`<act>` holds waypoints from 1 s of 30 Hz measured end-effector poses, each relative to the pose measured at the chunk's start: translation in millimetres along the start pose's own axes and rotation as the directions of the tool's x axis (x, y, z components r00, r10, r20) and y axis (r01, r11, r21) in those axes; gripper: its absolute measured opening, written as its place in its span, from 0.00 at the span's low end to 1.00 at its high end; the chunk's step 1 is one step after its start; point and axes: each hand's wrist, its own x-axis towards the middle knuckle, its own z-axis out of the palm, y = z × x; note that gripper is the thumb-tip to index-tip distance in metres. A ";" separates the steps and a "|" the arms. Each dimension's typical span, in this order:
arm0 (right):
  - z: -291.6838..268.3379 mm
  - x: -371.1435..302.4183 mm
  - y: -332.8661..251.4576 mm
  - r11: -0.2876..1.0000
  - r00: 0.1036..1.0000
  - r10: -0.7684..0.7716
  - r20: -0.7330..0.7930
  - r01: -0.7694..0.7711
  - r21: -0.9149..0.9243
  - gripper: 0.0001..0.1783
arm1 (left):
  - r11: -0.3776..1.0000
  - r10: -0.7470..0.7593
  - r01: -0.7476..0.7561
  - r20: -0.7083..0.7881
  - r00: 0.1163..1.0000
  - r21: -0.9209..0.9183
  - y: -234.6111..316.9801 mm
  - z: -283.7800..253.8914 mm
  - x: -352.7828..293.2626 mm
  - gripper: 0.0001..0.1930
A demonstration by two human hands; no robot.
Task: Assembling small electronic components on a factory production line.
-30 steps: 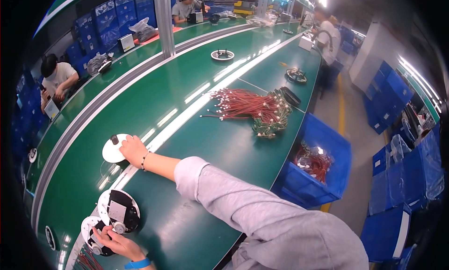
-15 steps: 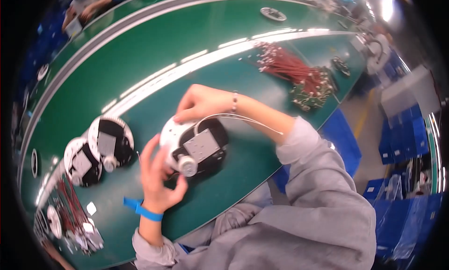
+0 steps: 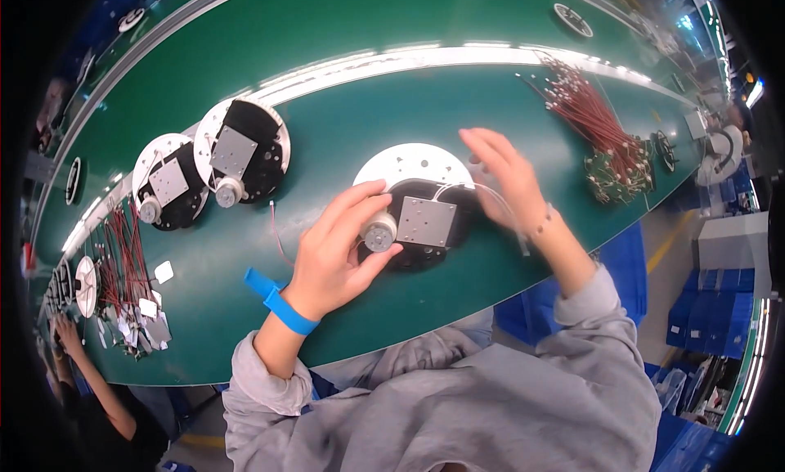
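A round assembly of a white disc (image 3: 425,159) and a black base lies in front of me on the green table. It carries a grey metal plate (image 3: 427,222) with small holes and a silver cylindrical motor (image 3: 379,231). My left hand (image 3: 331,251), a blue band at its wrist, grips the assembly's left side, fingers and thumb curved around the motor. Beside the right edge, my right hand (image 3: 507,182) is open with its fingers stretched out. A pale cable (image 3: 499,200) runs from the plate past its palm; I see no grip on it.
Two similar assemblies, one nearer (image 3: 243,153) and one farther left (image 3: 170,182), stand on the table. Red wire bundles (image 3: 585,104) with green circuit boards (image 3: 615,173) lie right; more red wires (image 3: 123,259) lie left. A co-worker's arm (image 3: 94,374) shows lower left.
My right hand has left the white disc's far edge and opened beside the right side. The assembly appears turned, with its white part now away from me. My view has shifted too.
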 end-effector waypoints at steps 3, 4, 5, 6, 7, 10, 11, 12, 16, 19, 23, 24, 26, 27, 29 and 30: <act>2.9 -17.1 -10.0 0.937 0.945 -0.308 -0.111 0.321 0.135 0.34 | 1.000 -0.025 0.025 0.030 0.999 0.002 8.6 -0.9 4.6 0.22; 0.8 -21.7 -15.9 0.936 0.950 -0.300 -0.090 0.311 0.162 0.25 | 0.999 -0.033 0.032 0.029 0.999 0.006 9.2 -1.7 5.1 0.22; -4.8 -19.9 -18.4 0.937 0.950 -0.297 -0.091 0.309 0.165 0.25 | 1.000 -0.018 0.018 0.052 0.998 0.001 8.9 -1.7 6.7 0.22; -11.3 -16.1 -21.6 0.944 0.945 -0.321 -0.062 0.325 0.063 0.22 | 1.000 -0.007 0.007 0.075 0.997 -0.001 9.1 -2.5 7.6 0.22; -16.8 -12.5 -24.9 0.939 0.939 -0.342 -0.031 0.341 -0.039 0.24 | 1.000 -0.011 0.011 0.078 0.997 0.004 10.9 -5.5 8.2 0.22; -28.0 2.4 -33.6 0.943 0.973 -0.195 -0.121 0.220 0.248 0.35 | 0.990 0.016 -0.046 0.214 0.977 0.135 17.6 -28.7 14.3 0.25; -31.7 7.1 -34.4 0.862 0.988 -0.104 -0.118 0.148 0.485 0.36 | 0.963 -0.017 -0.049 0.241 0.970 0.266 23.0 -41.9 15.3 0.25; -31.6 12.8 -35.5 0.695 0.982 -0.055 -0.180 0.167 0.700 0.33 | 0.943 -0.093 -0.004 0.276 0.957 0.332 32.5 -57.6 17.1 0.24; -39.4 42.9 -45.5 0.453 0.989 0.060 -0.135 0.094 0.887 0.31 | 0.858 -0.386 0.213 0.313 0.868 0.467 85.6 -89.2 39.4 0.19; -25.8 63.9 -86.4 0.464 0.998 -0.014 0.054 -0.042 0.885 0.31 | 0.919 -0.023 -0.075 0.244 0.970 0.386 107.3 -76.0 49.6 0.16; -21.0 69.9 -109.4 0.303 0.985 -0.087 0.149 -0.116 0.946 0.28 | 0.945 0.170 -0.232 0.261 0.950 0.231 111.2 -72.4 82.1 0.07; -33.0 69.7 -110.4 0.176 0.953 -0.027 0.301 -0.292 0.940 0.30 | 0.938 0.205 -0.252 0.206 0.957 0.237 111.5 -73.5 85.5 0.07; -31.7 70.5 -109.2 0.088 0.941 -0.005 0.339 -0.337 0.937 0.40 | 0.973 0.179 -0.197 0.142 0.974 0.125 114.1 -75.0 89.0 0.09; -34.2 68.0 -108.3 0.089 0.941 -0.008 0.337 -0.335 0.938 0.40 | 0.975 0.198 -0.207 0.104 0.975 0.077 112.7 -75.6 90.6 0.08; -40.3 60.9 -107.2 0.363 0.971 -0.039 0.237 -0.207 0.908 0.52 | 0.962 0.116 -0.145 -0.137 0.984 -0.230 96.1 -62.7 93.2 0.08; -40.0 58.0 -109.2 0.340 0.979 -0.008 0.204 -0.189 0.921 0.54 | 0.977 -0.055 0.020 -0.158 0.986 -0.213 90.2 -59.2 94.0 0.11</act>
